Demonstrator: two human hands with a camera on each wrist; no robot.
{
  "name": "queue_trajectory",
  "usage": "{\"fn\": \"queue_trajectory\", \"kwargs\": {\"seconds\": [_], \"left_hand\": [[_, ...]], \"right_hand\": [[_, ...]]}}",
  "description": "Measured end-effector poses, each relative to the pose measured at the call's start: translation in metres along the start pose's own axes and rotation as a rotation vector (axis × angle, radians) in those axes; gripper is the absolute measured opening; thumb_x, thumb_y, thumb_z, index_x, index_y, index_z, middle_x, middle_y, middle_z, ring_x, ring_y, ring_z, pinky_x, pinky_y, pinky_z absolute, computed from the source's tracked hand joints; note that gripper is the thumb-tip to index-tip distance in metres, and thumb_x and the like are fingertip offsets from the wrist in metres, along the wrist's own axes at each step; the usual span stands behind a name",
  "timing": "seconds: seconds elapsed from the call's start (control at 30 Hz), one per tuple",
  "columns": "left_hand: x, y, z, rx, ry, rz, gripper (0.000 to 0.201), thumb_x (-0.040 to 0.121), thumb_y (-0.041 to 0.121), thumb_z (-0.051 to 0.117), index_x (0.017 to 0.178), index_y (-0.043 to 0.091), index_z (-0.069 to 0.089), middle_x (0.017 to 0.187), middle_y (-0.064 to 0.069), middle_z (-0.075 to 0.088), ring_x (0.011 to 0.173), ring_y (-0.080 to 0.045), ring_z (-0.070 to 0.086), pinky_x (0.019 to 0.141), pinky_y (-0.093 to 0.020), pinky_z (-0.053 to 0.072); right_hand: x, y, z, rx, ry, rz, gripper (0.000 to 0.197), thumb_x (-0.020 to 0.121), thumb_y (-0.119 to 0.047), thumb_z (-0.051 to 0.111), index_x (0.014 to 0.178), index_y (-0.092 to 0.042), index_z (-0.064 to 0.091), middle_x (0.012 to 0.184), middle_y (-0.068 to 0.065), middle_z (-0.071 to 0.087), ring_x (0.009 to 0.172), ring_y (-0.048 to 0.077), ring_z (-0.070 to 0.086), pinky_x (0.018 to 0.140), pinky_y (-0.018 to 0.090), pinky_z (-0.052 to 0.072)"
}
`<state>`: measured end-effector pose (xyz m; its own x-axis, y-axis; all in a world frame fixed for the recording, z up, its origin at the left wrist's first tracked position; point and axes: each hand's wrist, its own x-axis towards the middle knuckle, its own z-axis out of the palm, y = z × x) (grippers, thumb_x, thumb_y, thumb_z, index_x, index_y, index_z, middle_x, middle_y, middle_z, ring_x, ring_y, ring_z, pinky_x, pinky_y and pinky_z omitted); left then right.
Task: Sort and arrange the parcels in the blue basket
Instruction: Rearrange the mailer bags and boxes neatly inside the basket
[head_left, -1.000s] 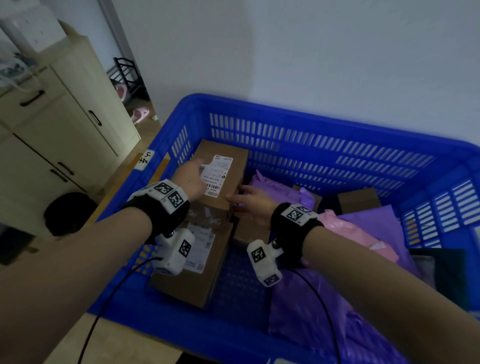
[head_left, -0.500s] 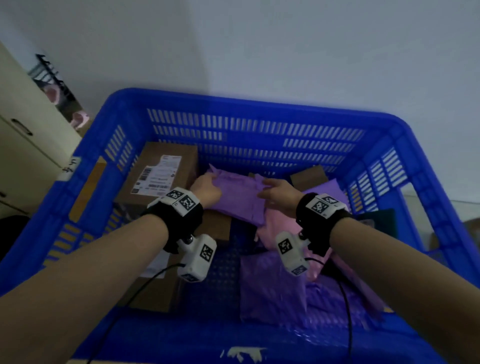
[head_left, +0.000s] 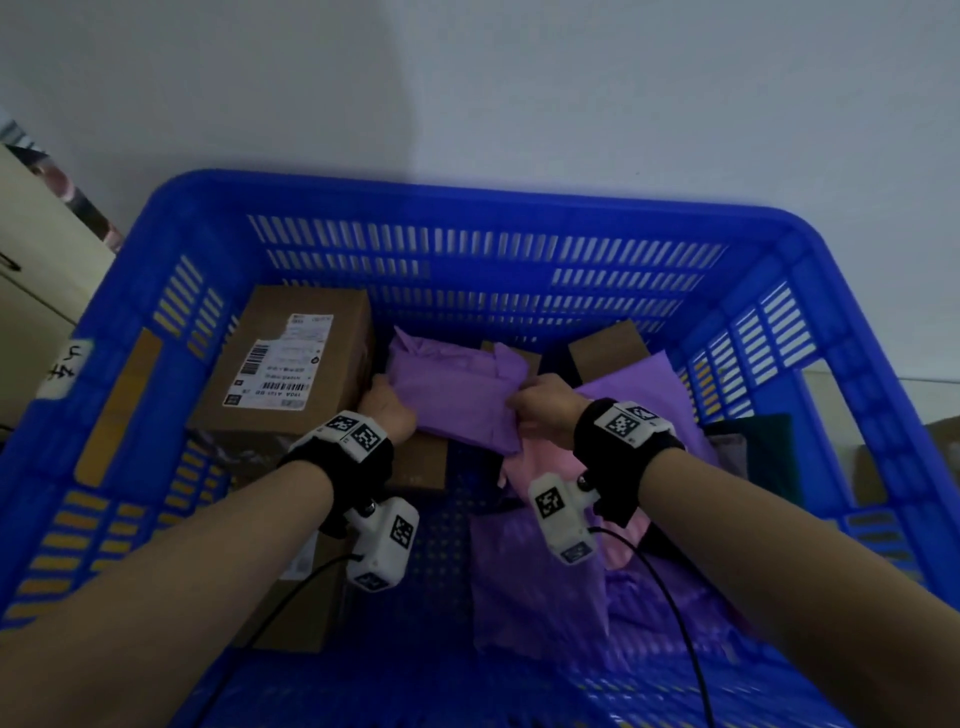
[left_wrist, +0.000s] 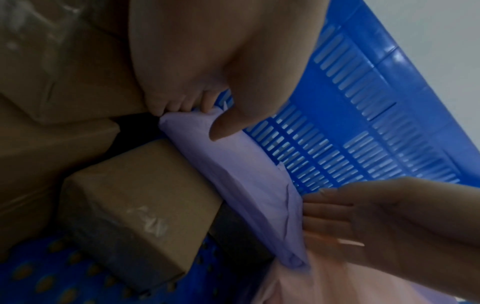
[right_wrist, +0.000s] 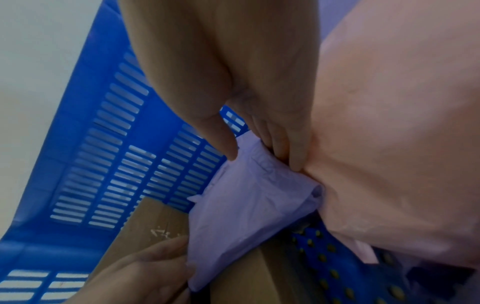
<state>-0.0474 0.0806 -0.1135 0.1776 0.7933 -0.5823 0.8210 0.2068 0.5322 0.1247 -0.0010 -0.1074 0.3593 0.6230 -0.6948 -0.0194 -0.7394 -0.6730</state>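
Only the labelled box (head_left: 291, 364) shows barcodes; handwritten basket tag (head_left: 65, 366) unreadable.

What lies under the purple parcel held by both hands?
Under the purple parcel a small brown box and a pink bag show; anything beneath its middle is covered.

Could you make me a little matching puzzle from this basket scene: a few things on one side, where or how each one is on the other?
Things:
1. purple parcel
2. labelled cardboard box
3. pink bag
4. blue basket

States:
A. partly under the purple parcel
B. holds all the parcels
C. held at both ends by the left hand and right hand
D. stacked at the basket's left side

Pairs: 1-C, 2-D, 3-A, 4-B
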Motion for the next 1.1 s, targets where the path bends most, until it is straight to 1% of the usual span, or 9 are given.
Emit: {"fn": "queue_trajectory", "kwargs": {"seconds": [0.1, 0.23, 0.43, 0.6, 0.7, 0.83, 0.9, 1.0, 1.1], "left_hand": [[0.000, -0.002, -0.002, -0.016, -0.004, 0.006, 0.062, 0.087, -0.002, 0.047, 0.145, 0.003, 0.024, 0.140, -0.023, 0.044, 0.125, -0.037, 0.048, 0.103, -0.037, 0.040], [-0.008, -0.004, -0.006, -0.018, -0.009, 0.047, 0.064, 0.087, -0.003, 0.046, 0.147, 0.005, 0.025, 0.147, -0.019, 0.037, 0.132, -0.034, 0.041, 0.109, -0.033, 0.035], [-0.021, -0.001, -0.014, 0.044, -0.061, 0.147, 0.079, 0.077, 0.000, 0.069, 0.146, 0.007, 0.031, 0.146, -0.017, 0.040, 0.132, -0.031, 0.043, 0.109, -0.035, 0.038], [-0.033, 0.010, -0.026, 0.077, -0.010, 0.228, 0.095, 0.062, 0.006, 0.082, 0.144, 0.022, 0.035, 0.143, -0.016, 0.042, 0.130, -0.033, 0.043, 0.108, -0.040, 0.040], [-0.042, 0.017, -0.035, 0.056, 0.048, 0.282, 0.095, 0.058, 0.005, 0.084, 0.139, 0.026, 0.039, 0.140, -0.016, 0.042, 0.126, -0.034, 0.046, 0.106, -0.041, 0.042], [-0.055, 0.023, -0.050, 0.045, 0.164, 0.447, 0.081, 0.064, -0.004, 0.076, 0.134, 0.018, 0.043, 0.128, -0.017, 0.050, 0.116, -0.034, 0.053, 0.086, -0.028, 0.043], [-0.062, 0.024, -0.056, -0.048, 0.198, 0.524, 0.066, 0.068, -0.004, 0.074, 0.127, 0.008, 0.048, 0.117, -0.015, 0.057, 0.109, -0.032, 0.058, 0.078, -0.024, 0.040], [-0.073, 0.028, -0.067, -0.144, 0.265, 0.567, 0.046, 0.076, 0.007, 0.073, 0.118, 0.001, 0.055, 0.106, -0.010, 0.062, 0.099, -0.024, 0.060, 0.077, -0.025, 0.041], [-0.082, 0.032, -0.079, -0.143, 0.294, 0.604, 0.033, 0.082, 0.018, 0.070, 0.108, -0.001, 0.061, 0.093, -0.007, 0.060, 0.085, -0.018, 0.055, 0.067, -0.025, 0.039]], "right_hand": [[-0.018, -0.010, -0.002, 0.082, -0.024, -0.011, 0.030, 0.087, 0.012, 0.044, 0.067, -0.010, 0.049, 0.049, 0.001, 0.050, 0.029, 0.002, 0.049, 0.033, 0.012, 0.038], [-0.026, -0.018, -0.009, 0.091, -0.038, -0.067, 0.033, 0.087, 0.019, 0.036, 0.068, -0.005, 0.050, 0.038, -0.002, 0.050, 0.024, 0.000, 0.045, 0.030, 0.009, 0.035], [-0.038, -0.039, -0.030, 0.059, -0.029, -0.168, 0.032, 0.083, 0.016, 0.039, 0.096, -0.003, 0.061, 0.072, 0.008, 0.049, 0.058, 0.014, 0.046, 0.042, 0.013, 0.039], [-0.057, -0.054, -0.050, 0.110, 0.036, -0.239, 0.042, 0.084, 0.018, 0.033, 0.113, 0.000, 0.059, 0.097, 0.011, 0.058, 0.054, 0.007, 0.058, 0.044, 0.012, 0.040], [-0.070, -0.060, -0.058, 0.147, 0.031, -0.310, 0.053, 0.083, 0.022, 0.026, 0.126, 0.006, 0.053, 0.113, 0.015, 0.059, 0.071, 0.011, 0.061, 0.045, 0.008, 0.045], [-0.083, -0.069, -0.065, 0.201, 0.087, -0.403, 0.059, 0.079, 0.025, 0.022, 0.125, 0.008, 0.053, 0.127, 0.021, 0.057, 0.105, 0.027, 0.059, 0.061, 0.017, 0.045], [-0.089, -0.074, -0.068, 0.202, 0.096, -0.443, 0.066, 0.073, 0.027, 0.019, 0.126, 0.007, 0.053, 0.129, 0.017, 0.059, 0.102, 0.020, 0.057, 0.064, 0.018, 0.041], [-0.101, -0.080, -0.073, 0.148, 0.105, -0.542, 0.055, 0.080, 0.026, 0.034, 0.124, 0.002, 0.056, 0.093, -0.007, 0.073, 0.073, -0.002, 0.062, 0.051, 0.006, 0.038], [-0.111, -0.083, -0.071, 0.114, 0.121, -0.652, 0.042, 0.086, 0.010, 0.056, 0.127, 0.001, 0.054, 0.111, -0.001, 0.064, 0.091, 0.000, 0.060, 0.058, -0.002, 0.042]]}}
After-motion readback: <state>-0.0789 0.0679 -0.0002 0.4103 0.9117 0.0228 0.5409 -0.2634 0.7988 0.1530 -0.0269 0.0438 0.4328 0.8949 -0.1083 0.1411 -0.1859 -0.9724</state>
